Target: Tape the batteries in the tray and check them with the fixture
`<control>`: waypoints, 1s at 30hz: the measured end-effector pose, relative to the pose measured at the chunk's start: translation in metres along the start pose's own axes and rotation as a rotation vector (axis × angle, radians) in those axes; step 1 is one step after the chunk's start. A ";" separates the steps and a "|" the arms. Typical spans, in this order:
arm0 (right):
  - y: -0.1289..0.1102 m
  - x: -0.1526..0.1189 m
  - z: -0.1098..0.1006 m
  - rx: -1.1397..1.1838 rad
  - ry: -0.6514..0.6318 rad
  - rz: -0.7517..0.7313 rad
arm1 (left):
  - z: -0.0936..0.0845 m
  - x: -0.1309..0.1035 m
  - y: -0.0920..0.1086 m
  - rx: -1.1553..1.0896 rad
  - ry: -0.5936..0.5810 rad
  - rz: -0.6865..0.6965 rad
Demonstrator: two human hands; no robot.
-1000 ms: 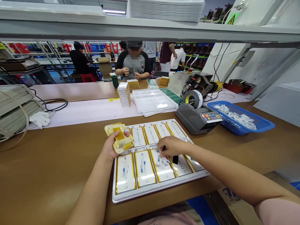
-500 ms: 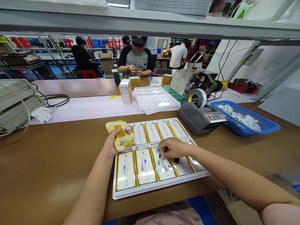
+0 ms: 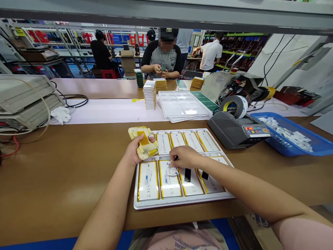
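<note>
My left hand is closed around a cream-yellow plastic fixture with an orange pad, held over the tray's left edge. Below lies a white plastic tray of flat white battery packs edged in yellow, set in two rows. My right hand pinches a crumpled white paper liner above the second front battery. Something small and black shows between its fingers; its kind is unclear. One black tape strip lies on the third front battery, and another black strip on the fourth.
Behind the tray stand a tape dispenser, stacked empty trays and a pile of batteries. A blue basket with white pieces sits right. White gloves lie left. A co-worker sits opposite; a shelf beam crosses overhead.
My right hand has moved left from the third front battery to the second, with the white liner. A black strip now shows on the third. My left hand still holds the fixture; the view has shifted.
</note>
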State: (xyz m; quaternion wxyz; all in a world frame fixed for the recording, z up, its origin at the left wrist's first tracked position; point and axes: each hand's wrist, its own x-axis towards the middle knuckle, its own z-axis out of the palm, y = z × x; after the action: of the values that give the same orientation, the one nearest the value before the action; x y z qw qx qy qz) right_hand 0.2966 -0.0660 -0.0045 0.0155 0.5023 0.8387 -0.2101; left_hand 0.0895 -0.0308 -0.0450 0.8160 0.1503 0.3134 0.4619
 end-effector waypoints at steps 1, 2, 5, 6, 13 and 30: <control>-0.003 0.000 0.001 -0.031 0.002 -0.012 | 0.000 0.000 0.000 0.000 0.007 0.002; -0.007 0.000 0.002 -0.047 -0.011 -0.021 | 0.001 0.000 0.000 -0.001 0.018 0.003; -0.015 -0.001 0.003 -0.041 -0.099 -0.045 | 0.002 -0.001 0.000 0.003 0.030 0.003; -0.016 -0.001 0.003 -0.043 -0.122 -0.054 | 0.002 -0.001 0.000 0.006 0.025 0.001; -0.015 0.002 0.000 -0.148 -0.079 -0.067 | 0.003 -0.001 -0.001 -0.009 0.008 -0.027; -0.021 -0.008 0.007 0.080 -0.130 -0.016 | -0.001 0.000 -0.002 -0.012 -0.037 -0.019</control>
State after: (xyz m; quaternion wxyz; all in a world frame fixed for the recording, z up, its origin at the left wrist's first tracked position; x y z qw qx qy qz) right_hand 0.2818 -0.0841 -0.0023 0.0481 0.4812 0.8307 -0.2758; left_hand 0.0900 -0.0320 -0.0470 0.8267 0.1511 0.2971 0.4533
